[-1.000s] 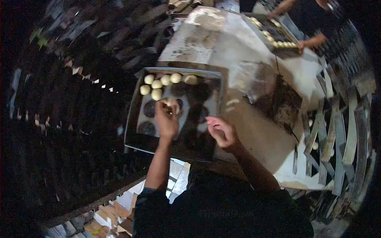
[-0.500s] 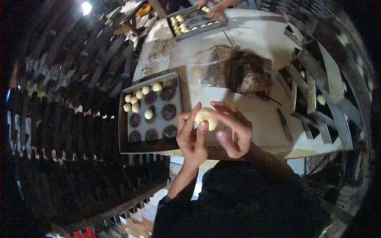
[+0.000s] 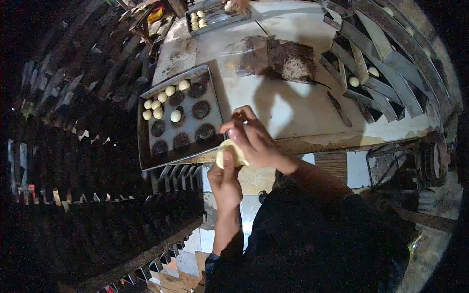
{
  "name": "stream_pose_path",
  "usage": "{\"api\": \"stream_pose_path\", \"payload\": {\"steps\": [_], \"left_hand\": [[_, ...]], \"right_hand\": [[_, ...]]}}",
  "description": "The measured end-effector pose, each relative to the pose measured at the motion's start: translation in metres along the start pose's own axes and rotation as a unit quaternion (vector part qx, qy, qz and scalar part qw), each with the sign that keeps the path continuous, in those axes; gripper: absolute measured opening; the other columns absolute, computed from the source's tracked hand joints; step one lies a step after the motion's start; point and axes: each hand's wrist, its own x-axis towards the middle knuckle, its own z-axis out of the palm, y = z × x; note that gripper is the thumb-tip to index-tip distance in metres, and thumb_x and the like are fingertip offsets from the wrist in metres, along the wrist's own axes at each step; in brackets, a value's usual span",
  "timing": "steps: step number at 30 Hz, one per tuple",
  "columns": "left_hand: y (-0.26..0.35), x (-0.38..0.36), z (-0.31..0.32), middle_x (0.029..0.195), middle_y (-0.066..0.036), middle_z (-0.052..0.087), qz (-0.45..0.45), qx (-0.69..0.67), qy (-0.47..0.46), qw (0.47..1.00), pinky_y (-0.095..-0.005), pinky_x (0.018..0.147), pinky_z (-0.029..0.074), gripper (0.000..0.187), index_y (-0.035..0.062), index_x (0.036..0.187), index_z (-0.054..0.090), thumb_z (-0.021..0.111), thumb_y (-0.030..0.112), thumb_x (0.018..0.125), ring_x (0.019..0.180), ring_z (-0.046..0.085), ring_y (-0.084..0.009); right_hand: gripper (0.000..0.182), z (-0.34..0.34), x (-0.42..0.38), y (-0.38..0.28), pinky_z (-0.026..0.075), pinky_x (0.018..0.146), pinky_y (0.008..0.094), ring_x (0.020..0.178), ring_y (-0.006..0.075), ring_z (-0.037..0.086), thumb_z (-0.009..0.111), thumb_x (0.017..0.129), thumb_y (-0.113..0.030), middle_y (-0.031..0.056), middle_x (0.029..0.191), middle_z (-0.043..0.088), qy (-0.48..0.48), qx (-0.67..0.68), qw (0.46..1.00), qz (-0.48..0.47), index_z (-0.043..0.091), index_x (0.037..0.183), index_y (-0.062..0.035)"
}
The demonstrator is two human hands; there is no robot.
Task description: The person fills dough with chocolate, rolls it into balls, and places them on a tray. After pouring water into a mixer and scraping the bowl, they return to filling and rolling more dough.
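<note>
A pale, flattened piece of dough (image 3: 240, 155) lies in my left hand (image 3: 227, 188), whose thumb presses on its face while the fingers behind are mostly hidden. My right hand (image 3: 259, 146) reaches across from the right, its lower side against or just over the dough. Its fingers are bent in toward the thumb above the dough; what they pinch, if anything, is too blurred to make out. Both hands are at the table's front edge, near the right corner of a metal baking tray (image 3: 213, 83) with several round dough balls (image 3: 170, 91) in its far-left part.
A dark plastic sheet (image 3: 278, 58) lies on the pale table (image 3: 293, 110), with a dark flat strip (image 3: 338, 108) to its right. Stacked metal trays (image 3: 381, 93) holding dough balls stand at the right. Another person's hand (image 3: 239, 5) is over a far tray (image 3: 220, 24).
The view has shifted, and both hands now sit lower and closer to the tray's corner. The dough looks flatter. My right fingers, earlier spread around the dough, have drawn together above it.
</note>
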Motion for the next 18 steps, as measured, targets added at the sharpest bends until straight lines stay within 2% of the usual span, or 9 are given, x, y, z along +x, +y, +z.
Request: {"api": "stream_pose_path", "payload": {"steps": [2,5,7,8,9,11,12,15,18], "left_hand": [[-0.015,0.007,0.012,0.082,-0.005,0.066,-0.099,-0.089,0.105,0.985,-0.0239,0.057,0.05,0.03,0.004,0.093,0.064,0.057,0.033,0.096,0.064,0.062,-0.0117],[-0.067,0.012,-0.004,0.072,0.001,0.065,-0.194,-0.131,-0.129,0.964,-0.0174,0.035,0.036,0.027,0.0083,0.092,0.063,0.058,0.034,0.095,0.049,0.058,-0.0056],[-0.087,0.03,0.004,0.116,-0.015,0.061,-0.278,-0.259,-0.105,0.919,-0.0277,0.069,0.059,0.038,0.0017,0.122,0.051,0.053,0.03,0.097,0.103,0.064,-0.023],[-0.099,0.04,0.003,0.12,-0.016,0.059,-0.294,-0.307,-0.138,0.895,-0.0318,0.077,0.06,0.04,-0.0001,0.124,0.05,0.053,0.03,0.097,0.108,0.062,-0.0259],[-0.11,0.048,0.002,0.121,-0.017,0.058,-0.309,-0.27,-0.149,0.9,-0.0368,0.086,0.058,0.047,-0.0028,0.127,0.047,0.055,0.031,0.096,0.11,0.061,-0.0279],[-0.092,0.062,0.024,0.121,-0.018,0.059,-0.306,-0.222,-0.154,0.913,-0.0317,0.081,0.059,0.047,-0.0053,0.126,0.048,0.054,0.03,0.096,0.107,0.063,-0.0259],[-0.086,0.071,0.035,0.121,-0.019,0.059,-0.304,-0.198,-0.156,0.919,-0.0292,0.079,0.06,0.047,-0.0065,0.125,0.048,0.054,0.03,0.097,0.105,0.063,-0.0248],[-0.08,0.105,0.04,0.122,-0.021,0.058,-0.285,-0.164,-0.138,0.934,-0.0349,0.085,0.058,0.049,-0.0082,0.124,0.048,0.056,0.03,0.095,0.108,0.062,-0.0286],[-0.073,0.136,0.053,0.123,-0.022,0.058,-0.248,-0.15,-0.106,0.951,-0.0297,0.083,0.058,0.049,-0.0088,0.125,0.05,0.054,0.031,0.096,0.105,0.064,-0.0258]], "right_hand": [[0.034,-0.01,-0.004,0.0,0.041,0.078,0.0398,0.089,0.0302,0.05,0.038,0.1,-0.023,0.0158,0.091,0.05,0.014,0.014,0.999,0.05,0.061,0.099,0.0012],[0.032,-0.025,-0.025,0.015,0.042,0.078,0.0385,0.086,0.0297,0.053,0.038,0.099,-0.021,0.0157,0.09,0.053,-0.043,-0.036,0.992,0.11,0.06,0.099,0.0021],[0.025,-0.049,-0.032,0.03,0.044,0.078,0.039,0.085,0.0309,0.055,0.043,0.096,-0.015,0.0165,0.092,0.055,-0.042,0.016,0.995,0.09,0.059,0.101,0.0032],[0.022,-0.06,-0.034,0.04,0.044,0.078,0.0393,0.085,0.0316,0.056,0.046,0.095,-0.013,0.017,0.093,0.056,-0.041,0.047,0.995,0.081,0.059,0.101,0.0038],[0.018,-0.066,-0.046,0.072,0.048,0.079,0.0411,0.088,0.0333,0.059,0.05,0.09,-0.004,0.0181,0.096,0.057,-0.014,-0.128,0.981,-0.144,0.056,0.104,0.005],[0.027,-0.11,-0.044,0.115,0.05,0.077,0.0449,0.089,0.0366,0.06,0.053,0.087,-0.002,0.0196,0.1,0.058,-0.079,-0.144,0.98,0.108,0.051,0.113,0.0054],[0.031,-0.142,-0.049,0.166,0.049,0.081,0.0466,0.094,0.0376,0.059,0.055,0.085,-0.004,0.021,0.102,0.058,-0.06,-0.256,0.952,0.158,0.049,0.115,0.0051],[0.047,-0.229,-0.042,0.268,0.035,0.097,0.0581,0.117,0.0413,0.047,0.065,0.078,-0.013,0.0243,0.11,0.059,-0.121,-0.512,0.763,0.377,0.048,0.119,0.002],[0.055,-0.25,-0.044,0.303,0.029,0.103,0.0573,0.124,0.0403,0.042,0.066,0.076,-0.011,0.0245,0.114,0.057,-0.243,-0.537,0.716,0.375,0.044,0.125,0.0017]]}}
